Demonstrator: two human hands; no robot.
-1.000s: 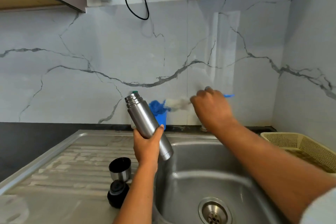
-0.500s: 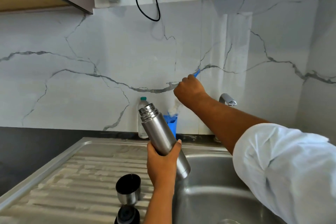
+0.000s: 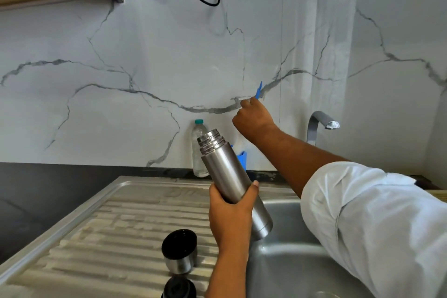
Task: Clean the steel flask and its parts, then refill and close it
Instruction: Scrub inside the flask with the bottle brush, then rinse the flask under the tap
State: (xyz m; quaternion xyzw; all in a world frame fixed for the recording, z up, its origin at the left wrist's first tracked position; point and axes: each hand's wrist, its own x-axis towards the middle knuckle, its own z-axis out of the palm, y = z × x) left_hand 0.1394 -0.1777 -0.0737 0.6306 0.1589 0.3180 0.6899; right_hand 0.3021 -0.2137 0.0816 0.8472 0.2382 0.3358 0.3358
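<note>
My left hand grips the open steel flask round its lower half, tilted with the threaded mouth up and to the left, above the sink's left edge. My right hand is raised by the wall and holds a bottle brush by its blue handle; white bristles show below the hand, over a blue holder. The flask's steel cup stands mouth-up on the drainboard. Its black stopper lies just in front, cut by the frame's bottom edge.
A ribbed steel drainboard lies left of the sink basin. A clear plastic bottle with a teal cap stands at the wall behind the flask. The tap curves out at the right. Dark counter runs at the left.
My right hand swung the brush from lying level to standing handle-up and lowered its bristles to the blue holder. The view moved closer and tipped up; the flask stayed in my left hand.
</note>
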